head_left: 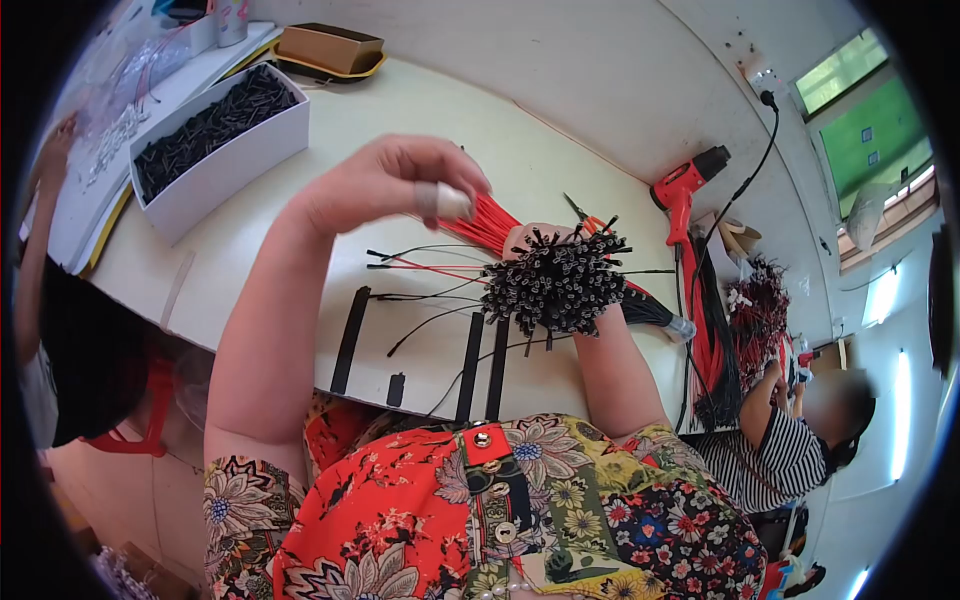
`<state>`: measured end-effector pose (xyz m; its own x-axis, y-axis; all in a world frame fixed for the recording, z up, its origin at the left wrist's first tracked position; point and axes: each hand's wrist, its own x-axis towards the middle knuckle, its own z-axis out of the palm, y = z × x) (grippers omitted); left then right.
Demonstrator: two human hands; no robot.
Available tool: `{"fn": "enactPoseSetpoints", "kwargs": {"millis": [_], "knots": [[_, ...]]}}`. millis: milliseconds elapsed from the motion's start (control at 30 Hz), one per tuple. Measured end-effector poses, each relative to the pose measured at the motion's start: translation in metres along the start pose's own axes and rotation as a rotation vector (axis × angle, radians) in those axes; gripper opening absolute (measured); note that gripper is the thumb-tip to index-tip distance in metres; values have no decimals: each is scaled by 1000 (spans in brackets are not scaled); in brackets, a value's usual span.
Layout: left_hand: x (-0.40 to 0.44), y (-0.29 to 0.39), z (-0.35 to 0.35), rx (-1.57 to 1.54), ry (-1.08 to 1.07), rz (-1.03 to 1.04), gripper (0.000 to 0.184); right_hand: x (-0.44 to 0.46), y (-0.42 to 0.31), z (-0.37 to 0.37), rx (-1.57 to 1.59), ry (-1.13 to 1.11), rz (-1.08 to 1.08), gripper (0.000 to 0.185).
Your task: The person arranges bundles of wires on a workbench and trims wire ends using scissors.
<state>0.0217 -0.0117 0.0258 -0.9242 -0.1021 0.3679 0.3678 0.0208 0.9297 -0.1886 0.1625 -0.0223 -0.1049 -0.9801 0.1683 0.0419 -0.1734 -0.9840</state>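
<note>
My right hand (535, 238) is closed round a thick bundle of wires (555, 285). The bundle's black ends, with small metal tips, face toward me and hide part of the hand. Red wire lengths (485, 222) run out behind it. My left hand (395, 180) is raised just left of the bundle, its fingers loosely curved and apart, with nothing visible in them. White wrapping (455, 204) covers one of its digits. Below it, several loose red and black wires (425, 266) with black ends stick out to the left of the bundle.
A white box (225, 160) of short black pieces stands at the left, near a brown tray (330, 50). A red heat gun (685, 190) and hanging wire bundles (710, 320) are at the right. Black tape strips (350, 340) mark the table (440, 95). Other people sit at both sides.
</note>
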Motion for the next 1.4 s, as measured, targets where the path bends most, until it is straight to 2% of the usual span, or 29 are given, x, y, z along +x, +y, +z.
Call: {"fn": "enactPoseSetpoints", "kwargs": {"millis": [67,167,200,267,333,533,633,667,733,800,867,967,1033,1100,1133,1167,1267,1400], "knots": [[4,-2,15,-28,-60,43,19,-3,6,-16,308,-170,53,17],[3,1,31,-84,-77,42,20,-5,-12,-2,129,-128,121,17],[3,0,34,-114,-76,50,20,-3,-7,-5,152,-179,36,17],[3,1,37,-122,-76,80,18,-3,-10,-9,-222,-183,31,17],[3,0,40,-36,-34,133,17,-4,-13,-7,-360,-188,21,17],[5,-3,43,224,10,341,15,-4,-15,-1,-184,-159,82,12],[7,-5,44,290,11,448,13,-3,-5,-6,62,-170,60,11],[8,-7,44,316,11,482,13,-3,-1,-8,6,-168,-8,13],[9,-11,47,74,65,358,13,-4,8,-13,-108,-163,-147,16],[9,-16,51,-98,140,198,11,-3,8,-16,-176,-118,-10,21],[16,-29,47,-168,178,151,10,-6,7,-9,126,-136,-61,27],[20,-31,45,-253,247,51,8,-8,-24,21,-110,21,-59,28],[22,-35,40,-355,241,-16,7,-5,-13,13,-113,-97,-155,34],[22,-34,36,-312,251,-3,5,-4,-19,15,-241,-158,-185,39],[21,-30,31,-306,248,-29,5,-4,-26,13,-508,-224,-325,55],[19,-26,26,-300,244,-57,4,-4,-32,16,-581,-234,-295,59],[13,-18,12,-10,213,-72,6,-4,-49,18,-742,-322,-221,70],[9,-16,4,102,200,-122,9,-5,-54,5,-859,-378,-141,65]]}}
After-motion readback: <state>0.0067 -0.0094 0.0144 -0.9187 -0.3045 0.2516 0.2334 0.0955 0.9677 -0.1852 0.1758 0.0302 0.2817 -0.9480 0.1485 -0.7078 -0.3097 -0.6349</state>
